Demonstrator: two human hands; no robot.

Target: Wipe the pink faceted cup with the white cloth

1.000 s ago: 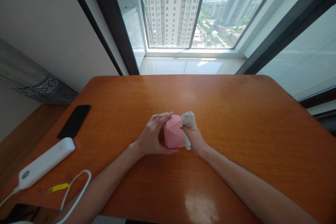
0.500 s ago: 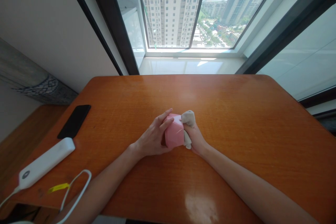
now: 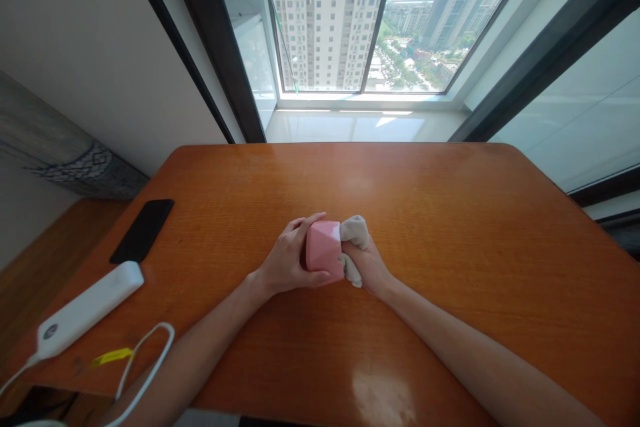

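1. Two hands in play, and they meet at one pink object (image 3: 324,248), right at the centre of the grip!
2. The left hand (image 3: 287,259) has it from the left, fingers round the far side, thumb along the near side: a firm grasp.
3. The right hand (image 3: 369,263) comes in from the other side, clasping one grey cloth (image 3: 354,231) against the object's right end; those fingertips are hidden.
4. Two bunches of that cloth poke out, one beyond the right thumb, one on its near side.
5. Beneath the grip, one brown table (image 3: 350,180); whether the object touches it, I cannot tell.
6. Well left of the grip, one black phone (image 3: 143,231), and just nearer than that, one white bar (image 3: 90,310).
7. Near the left forearm, one looped white cable (image 3: 160,360) with one yellow tag (image 3: 113,357).
8. Far beyond the grip, one window (image 3: 365,30), two panes showing.
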